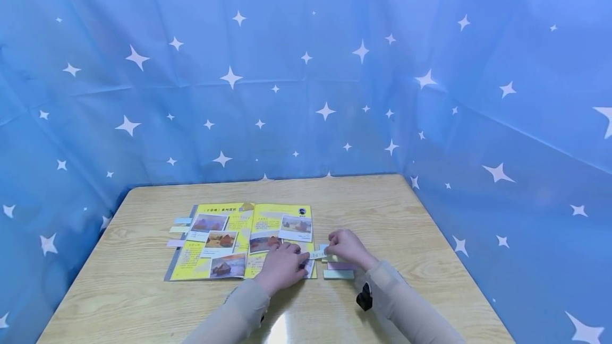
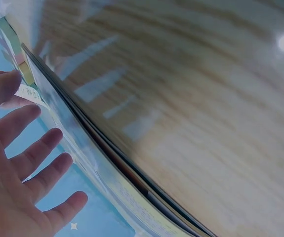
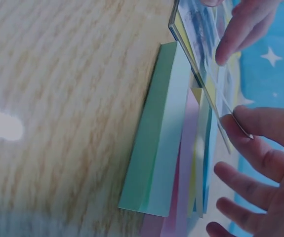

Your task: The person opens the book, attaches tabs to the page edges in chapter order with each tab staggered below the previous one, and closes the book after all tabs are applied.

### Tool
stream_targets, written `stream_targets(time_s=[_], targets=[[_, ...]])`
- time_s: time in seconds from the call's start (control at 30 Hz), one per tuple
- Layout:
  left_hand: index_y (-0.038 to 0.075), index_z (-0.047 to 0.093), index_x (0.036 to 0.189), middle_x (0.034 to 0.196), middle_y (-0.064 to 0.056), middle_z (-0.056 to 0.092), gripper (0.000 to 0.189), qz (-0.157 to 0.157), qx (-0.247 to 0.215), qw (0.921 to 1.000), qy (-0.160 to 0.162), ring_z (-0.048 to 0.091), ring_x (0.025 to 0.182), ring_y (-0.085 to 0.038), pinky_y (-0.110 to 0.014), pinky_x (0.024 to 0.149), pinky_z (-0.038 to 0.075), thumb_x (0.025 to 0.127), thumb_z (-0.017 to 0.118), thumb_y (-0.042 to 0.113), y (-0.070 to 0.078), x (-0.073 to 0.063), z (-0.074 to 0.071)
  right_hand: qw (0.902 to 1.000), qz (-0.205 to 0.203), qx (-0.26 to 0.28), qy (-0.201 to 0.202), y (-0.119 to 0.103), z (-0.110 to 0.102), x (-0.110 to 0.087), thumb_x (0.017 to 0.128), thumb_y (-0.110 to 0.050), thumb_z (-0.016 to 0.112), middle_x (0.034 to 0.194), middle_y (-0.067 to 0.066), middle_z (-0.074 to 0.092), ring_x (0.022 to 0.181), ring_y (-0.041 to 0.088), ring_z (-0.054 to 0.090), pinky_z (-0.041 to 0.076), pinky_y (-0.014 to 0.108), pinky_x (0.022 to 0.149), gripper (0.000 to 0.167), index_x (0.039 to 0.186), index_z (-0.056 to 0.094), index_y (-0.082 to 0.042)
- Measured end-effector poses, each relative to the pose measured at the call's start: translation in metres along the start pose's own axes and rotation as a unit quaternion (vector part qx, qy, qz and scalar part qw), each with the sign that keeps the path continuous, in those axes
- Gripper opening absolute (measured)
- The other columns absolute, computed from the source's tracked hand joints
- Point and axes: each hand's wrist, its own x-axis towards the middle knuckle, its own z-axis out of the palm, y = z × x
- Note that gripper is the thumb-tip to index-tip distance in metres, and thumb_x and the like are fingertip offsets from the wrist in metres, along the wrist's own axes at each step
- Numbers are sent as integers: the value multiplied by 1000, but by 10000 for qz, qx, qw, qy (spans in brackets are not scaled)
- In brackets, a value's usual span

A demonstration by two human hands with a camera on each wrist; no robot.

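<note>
An open magazine [image 1: 291,208] with yellow pages and haystack pictures lies on the table. My left hand [image 1: 282,267] is over its right page, fingers spread and fairly straight in the left wrist view, next to a narrow white paper strip [image 1: 316,255] with printed characters. Between thumb and index finger, my right hand [image 1: 351,246] pinches the strip's right part near the page edge; its other fingers hang loose. Beside the magazine, under and near the right hand, lie a green sticky-note pad [image 3: 151,133] and a pink one [image 1: 340,266], with yellow and blue ones partly hidden behind.
Coloured tabs, blue [image 1: 183,221] and pink [image 1: 175,243] among them, stick out from the magazine's left edge. The wooden table [image 1: 406,216] meets a blue star-patterned curtain [image 1: 268,121] at its back and sides. A black device [image 1: 365,297] sits at the right wrist.
</note>
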Motion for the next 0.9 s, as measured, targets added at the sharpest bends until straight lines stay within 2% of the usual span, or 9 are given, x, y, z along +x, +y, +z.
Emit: stream_targets(time_s=[0.27,0.5,0.67,0.9], targets=[[26,63,130,129,-5,58,45,-251,-225,9988,-356,53,118,-30,-63,96,40,90,63,47,3,-2,-3,9997,142,-171,-43,0,4,1,78,-11,75,114,22,66,115,38,58,44,51,98,27,56,61,-3],[25,63,130,130,-5,56,46,-402,-453,9974,-387,53,116,-30,-65,87,44,89,65,44,4,-3,3,9997,101,-232,-42,-1,5,1,79,-11,74,114,22,66,114,37,59,46,50,96,27,56,61,-4],[25,62,132,131,-5,55,48,-516,-391,9970,-427,52,115,-30,-66,81,46,88,66,44,6,-3,8,9996,63,-290,-41,-1,5,1,80,-14,73,115,22,66,114,38,58,45,51,97,19,63,67,-8],[26,61,133,133,-6,53,49,-594,-324,9956,-644,51,117,-31,-72,79,44,88,66,45,8,1,8,9993,309,-228,46,3,3,-3,82,-15,72,117,20,65,115,38,57,44,51,97,15,68,70,-11]])
